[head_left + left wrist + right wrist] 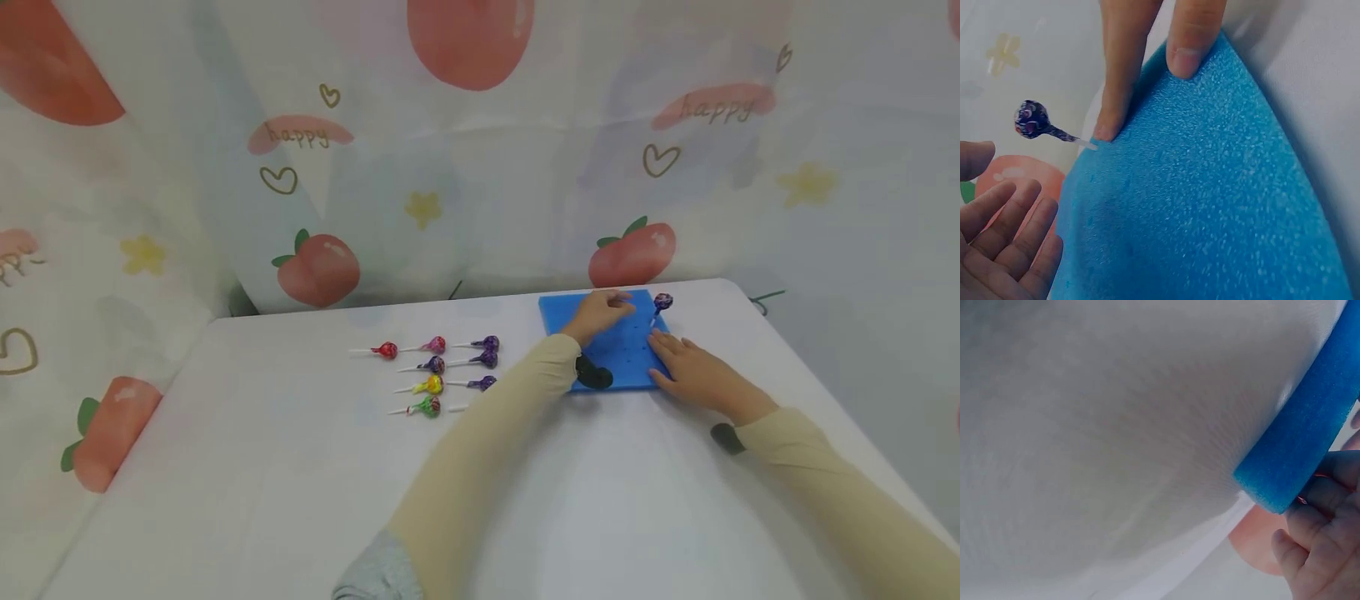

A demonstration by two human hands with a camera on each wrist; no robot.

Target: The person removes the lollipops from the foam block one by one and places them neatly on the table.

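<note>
A blue foam board (pixel 557 312) with small holes lies on the right of the table. Above it is my left hand (pixel 600 315), its palm and loosely spread fingers seen empty in the left wrist view. A purple-wrapped lollipop (pixel 663 302) stands by its white stick at the board's far right, leaning slightly. My right hand (pixel 693 375) rests along the board's right edge, its fairly straight fingers (pixel 1116 87) and thumb touching the foam. In the right wrist view, fingers (pixel 1310 550) show beside the board's thick side (pixel 1304 444), partly out of frame.
Left of the board, several wrapped lollipops lie in two columns, among them a red one (pixel 387 351), a pink one (pixel 437 344), a yellow one (pixel 433 384) and a green one (pixel 430 407). My left sleeve (pixel 487 442) covers part of the right column. A patterned cloth (pixel 480 167) hangs behind the white table (pixel 262 467).
</note>
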